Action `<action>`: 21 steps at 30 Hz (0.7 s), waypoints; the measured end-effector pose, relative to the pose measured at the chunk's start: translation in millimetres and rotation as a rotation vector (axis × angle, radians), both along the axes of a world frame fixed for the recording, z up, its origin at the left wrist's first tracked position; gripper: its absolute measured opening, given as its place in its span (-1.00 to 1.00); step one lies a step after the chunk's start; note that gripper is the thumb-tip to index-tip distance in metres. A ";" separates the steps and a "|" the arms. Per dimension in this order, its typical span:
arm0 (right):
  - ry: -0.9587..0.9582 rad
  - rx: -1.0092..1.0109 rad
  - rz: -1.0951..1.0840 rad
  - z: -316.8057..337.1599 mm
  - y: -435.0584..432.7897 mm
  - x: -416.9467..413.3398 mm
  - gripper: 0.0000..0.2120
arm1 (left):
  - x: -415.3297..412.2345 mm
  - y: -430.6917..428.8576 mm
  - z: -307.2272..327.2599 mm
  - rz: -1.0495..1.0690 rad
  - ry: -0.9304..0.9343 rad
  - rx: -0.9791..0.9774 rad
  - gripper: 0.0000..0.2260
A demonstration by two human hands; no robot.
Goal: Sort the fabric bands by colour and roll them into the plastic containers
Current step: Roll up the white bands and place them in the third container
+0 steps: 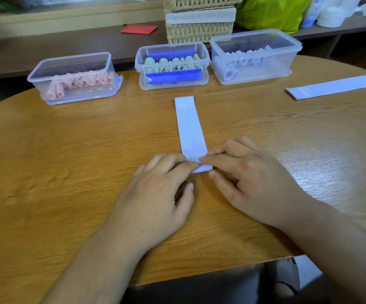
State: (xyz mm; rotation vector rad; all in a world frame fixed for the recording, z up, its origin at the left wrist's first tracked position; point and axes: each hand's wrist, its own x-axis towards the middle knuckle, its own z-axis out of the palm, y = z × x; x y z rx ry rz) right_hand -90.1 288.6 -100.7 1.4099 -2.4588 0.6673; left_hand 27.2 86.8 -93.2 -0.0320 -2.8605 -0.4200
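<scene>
A pale lilac fabric band (188, 123) marked "20 LB" lies lengthwise on the wooden table (68, 161), running away from me. My left hand (157, 194) and my right hand (250, 181) both pinch its near end, which is folded over. Behind it stand three clear plastic containers: the left one (72, 77) holds pink rolls, the middle one (172, 64) holds green rolls and has blue clips, and the right one (254, 55) holds lilac rolls. A second lilac band (335, 86) lies flat at the far right.
Stacked wicker baskets (199, 20) stand behind the middle container, with a green bag (272, 12) to their right. A red card (139, 29) lies on the rear shelf. The table's near edge (199, 275) runs just under my wrists.
</scene>
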 end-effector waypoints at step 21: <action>0.028 0.081 -0.090 -0.8 -17.7 -14.1 -0.76 | -10.7 -2.5 -1.2 0.173 -0.017 0.251 -0.47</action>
